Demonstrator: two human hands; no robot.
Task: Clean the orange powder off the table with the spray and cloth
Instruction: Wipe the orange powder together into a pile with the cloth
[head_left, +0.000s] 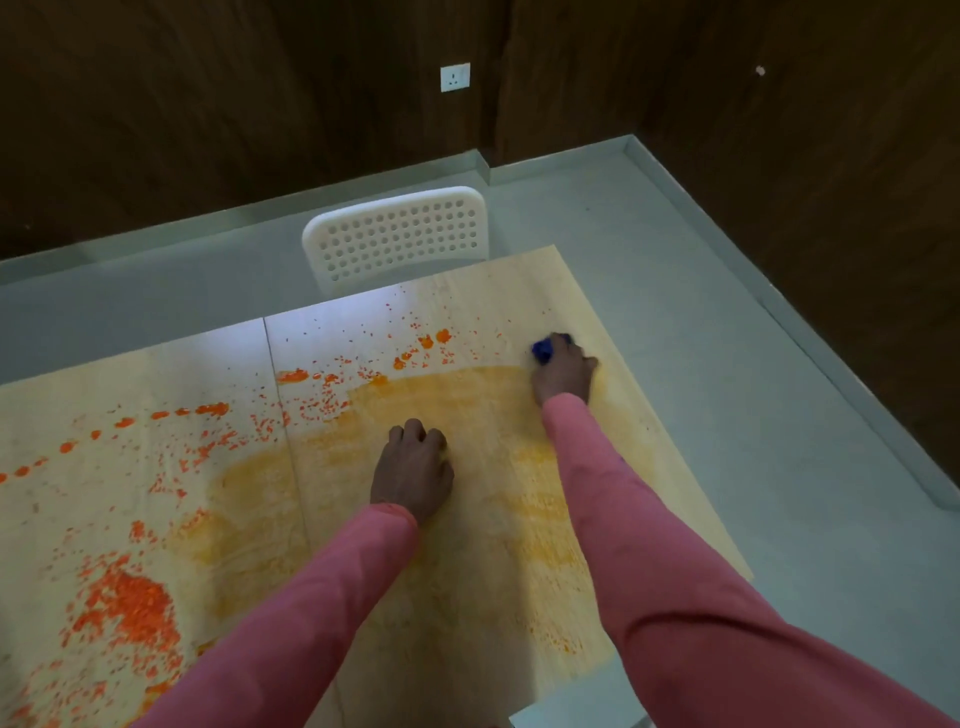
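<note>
The wiping step is in hand, I judge — the right hand (563, 370) presses a blue cloth (543, 349) on the wooden table (519, 291) at about 1 o'clock, fingers curled around it. The left hand (413, 470) rests near the centre, fingers curled, holding nothing I can see. Thick orange powder (130, 608) lies at 8 o'clock, so the next strokes probably go leftward. The spray is not visible.
</note>
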